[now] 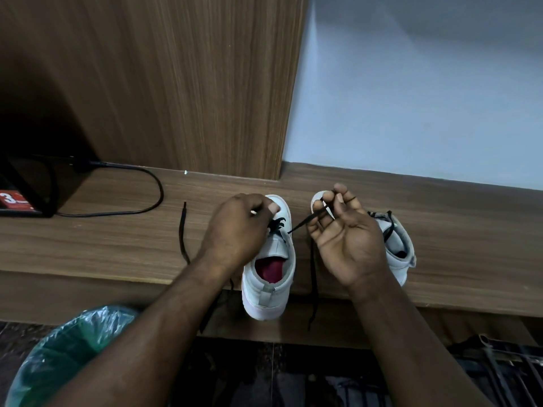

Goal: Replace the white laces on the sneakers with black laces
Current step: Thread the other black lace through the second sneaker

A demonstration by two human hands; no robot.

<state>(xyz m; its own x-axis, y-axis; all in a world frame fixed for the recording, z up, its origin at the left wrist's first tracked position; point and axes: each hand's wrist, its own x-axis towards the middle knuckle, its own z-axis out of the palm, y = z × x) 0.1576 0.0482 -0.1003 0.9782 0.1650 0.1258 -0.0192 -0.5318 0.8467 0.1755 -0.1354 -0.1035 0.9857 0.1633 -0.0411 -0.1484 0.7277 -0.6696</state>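
Left of left sneaker [270, 289]: cable [155, 198], bin [67, 348]; right hand [346, 245] overlaps right sneaker [402, 245].

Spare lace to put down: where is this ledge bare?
Bare: the ledge right of the right sneaker, along the wall; also in front of the cable, left of the trailing black lace. Crowded: the middle, where left hand and right hand hold that lace by the left sneaker.
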